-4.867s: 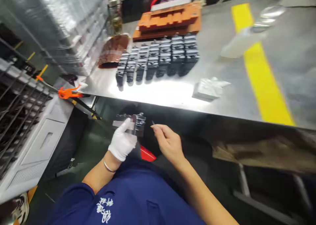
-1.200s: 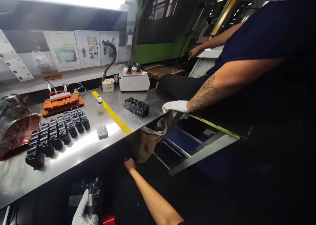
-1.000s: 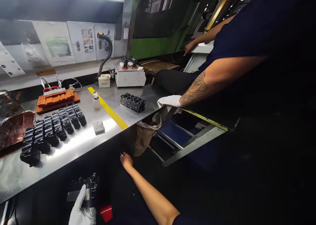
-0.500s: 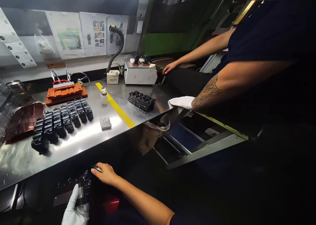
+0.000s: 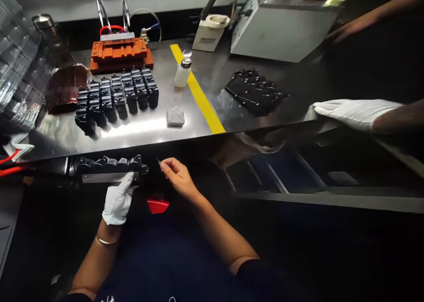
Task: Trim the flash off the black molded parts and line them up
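Steel bench [image 5: 142,136], glare along the near side. Off its edge, your gloved left hand [image 5: 117,203] clasps the black part [image 5: 112,165]; your right hand [image 5: 181,179] pinches a thin item [image 5: 159,162], apart. Likely detail handwork; contact calls for a steady hold.

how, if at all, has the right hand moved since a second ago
Yes, left: the right hand was below the near end of the yellow strip, now left of it.
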